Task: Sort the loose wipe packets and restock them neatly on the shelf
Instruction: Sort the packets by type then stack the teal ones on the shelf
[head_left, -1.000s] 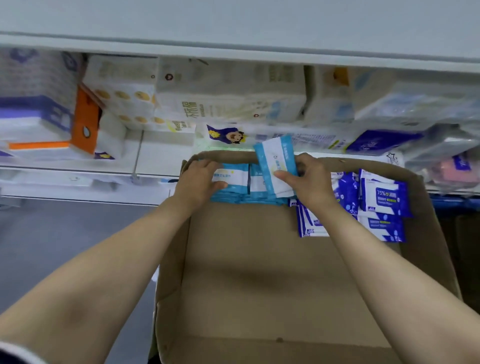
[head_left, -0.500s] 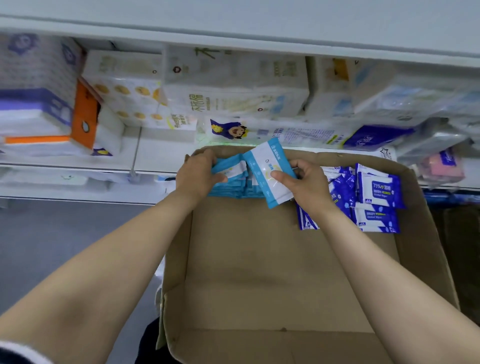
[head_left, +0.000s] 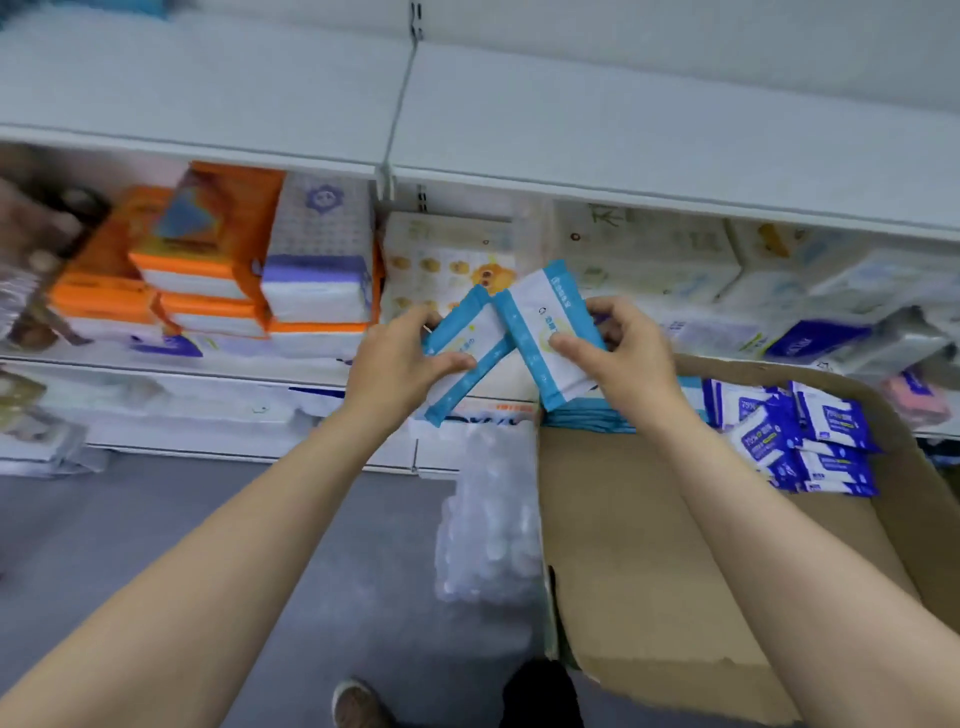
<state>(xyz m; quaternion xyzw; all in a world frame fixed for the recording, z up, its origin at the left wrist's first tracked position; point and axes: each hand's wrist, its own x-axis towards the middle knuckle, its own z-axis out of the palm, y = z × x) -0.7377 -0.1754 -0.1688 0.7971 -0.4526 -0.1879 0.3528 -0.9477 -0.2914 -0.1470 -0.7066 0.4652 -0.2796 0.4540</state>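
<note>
left hand (head_left: 400, 358), right hand (head_left: 618, 358) each gripping teal packet; cardboard box (head_left: 649, 545) below right.

Bare forearms, grey shoe (head_left: 357, 704), dark trousers (head_left: 540, 696)

Even, diffuse overhead illumination is observed; no glare is recorded. Soft shadow is cast beneath the upper shelf board (head_left: 623, 130). Motion blur is present throughout, strongest on the orange packs (head_left: 156, 270) at the left edge. Straight shelf lines are bowed by wide-angle distortion.
</note>
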